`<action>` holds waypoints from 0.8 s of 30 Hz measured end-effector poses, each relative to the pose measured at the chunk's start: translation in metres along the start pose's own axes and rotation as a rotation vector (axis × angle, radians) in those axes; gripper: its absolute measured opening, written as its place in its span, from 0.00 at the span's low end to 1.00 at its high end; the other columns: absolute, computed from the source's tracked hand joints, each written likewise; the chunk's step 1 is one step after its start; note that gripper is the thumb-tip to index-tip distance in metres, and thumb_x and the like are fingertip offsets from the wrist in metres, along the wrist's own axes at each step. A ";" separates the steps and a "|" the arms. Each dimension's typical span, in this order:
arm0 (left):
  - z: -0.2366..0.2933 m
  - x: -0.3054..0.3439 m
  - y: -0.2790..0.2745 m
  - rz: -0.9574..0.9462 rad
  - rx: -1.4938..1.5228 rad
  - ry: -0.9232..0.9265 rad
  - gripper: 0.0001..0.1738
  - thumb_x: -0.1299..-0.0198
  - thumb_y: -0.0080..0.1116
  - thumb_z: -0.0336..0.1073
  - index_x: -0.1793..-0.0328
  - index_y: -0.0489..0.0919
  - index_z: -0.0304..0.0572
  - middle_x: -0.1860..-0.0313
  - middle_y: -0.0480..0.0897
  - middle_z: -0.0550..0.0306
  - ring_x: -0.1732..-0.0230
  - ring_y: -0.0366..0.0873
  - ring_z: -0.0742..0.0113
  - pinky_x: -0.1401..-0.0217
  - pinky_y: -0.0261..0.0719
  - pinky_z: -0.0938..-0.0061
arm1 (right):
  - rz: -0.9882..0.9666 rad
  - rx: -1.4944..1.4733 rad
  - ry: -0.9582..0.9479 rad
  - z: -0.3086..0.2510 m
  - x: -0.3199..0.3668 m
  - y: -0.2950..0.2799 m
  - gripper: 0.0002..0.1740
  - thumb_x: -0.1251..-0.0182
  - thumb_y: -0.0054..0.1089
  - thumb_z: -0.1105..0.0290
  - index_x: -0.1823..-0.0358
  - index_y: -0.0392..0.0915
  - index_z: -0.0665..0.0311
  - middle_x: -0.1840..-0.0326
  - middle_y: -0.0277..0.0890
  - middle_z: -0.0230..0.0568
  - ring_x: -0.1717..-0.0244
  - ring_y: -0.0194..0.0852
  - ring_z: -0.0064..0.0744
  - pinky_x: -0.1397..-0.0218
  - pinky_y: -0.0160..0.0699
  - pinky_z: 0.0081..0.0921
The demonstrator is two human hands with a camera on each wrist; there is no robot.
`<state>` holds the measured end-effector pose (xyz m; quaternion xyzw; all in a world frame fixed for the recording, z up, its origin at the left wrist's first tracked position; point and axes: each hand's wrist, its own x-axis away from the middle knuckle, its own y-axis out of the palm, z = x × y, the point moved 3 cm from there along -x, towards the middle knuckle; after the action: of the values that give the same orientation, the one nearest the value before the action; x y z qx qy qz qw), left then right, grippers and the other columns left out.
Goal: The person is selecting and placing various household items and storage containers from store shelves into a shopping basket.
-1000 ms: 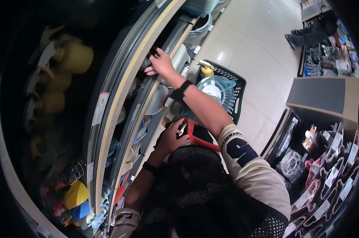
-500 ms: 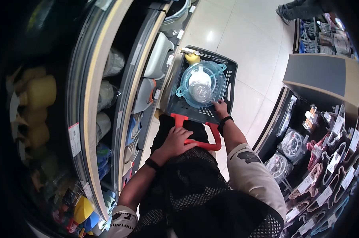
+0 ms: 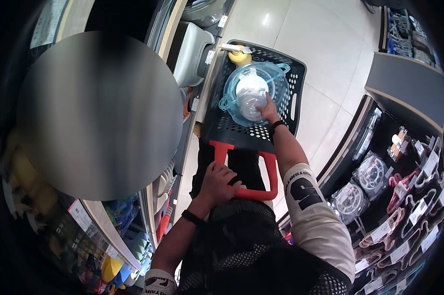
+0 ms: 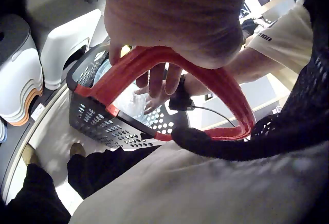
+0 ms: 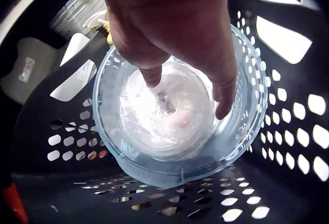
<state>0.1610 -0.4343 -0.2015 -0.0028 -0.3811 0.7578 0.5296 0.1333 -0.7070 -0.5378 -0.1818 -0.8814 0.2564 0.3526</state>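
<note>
In the head view, a black shopping basket (image 3: pixel 296 91) with a red handle (image 3: pixel 273 172) stands in front of the person. My left hand (image 3: pixel 216 184) grips the left side of that handle; the left wrist view shows its fingers hanging over the red bar. Inside the basket lies a blue translucent basin (image 3: pixel 280 81) with looped side handles. A round, clear bowl in plastic wrap (image 5: pixel 169 123) sits within the basin. My right hand (image 3: pixel 268 109) holds this bowl near its edge, thumb over the wrap and a finger down at its side. A yellow bottle (image 3: pixel 239 58) with a pale top stands in the basket's far left corner.
Shelves on the left carry grey-white stools (image 3: pixel 195 54) and other plastic ware. A large grey blurred disc (image 3: pixel 101 115) covers part of them. Hangers (image 3: pixel 423 209) and wrapped round racks (image 3: pixel 372 169) hang at the right. Pale floor tiles (image 3: pixel 325 59) run beyond the basket.
My right hand came down from the shelf to the basket, then moved farther in, onto the wrapped bowl. My left hand stayed at the red handle. The view shifted from the shelf toward the basket.
</note>
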 end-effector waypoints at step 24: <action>0.001 -0.001 0.001 0.061 0.015 0.040 0.13 0.42 0.66 0.42 0.59 0.86 0.40 0.58 0.87 0.53 0.46 0.81 0.54 0.27 0.67 0.50 | 0.031 -0.188 -0.052 -0.025 0.020 -0.026 0.08 0.44 0.76 0.77 0.71 0.83 0.72 0.74 0.85 0.46 0.71 0.85 0.33 0.63 0.83 0.30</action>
<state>0.1604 -0.4357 -0.2013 -0.0255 -0.3644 0.7763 0.5137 0.1340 -0.7096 -0.4963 -0.2211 -0.9074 0.1825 0.3072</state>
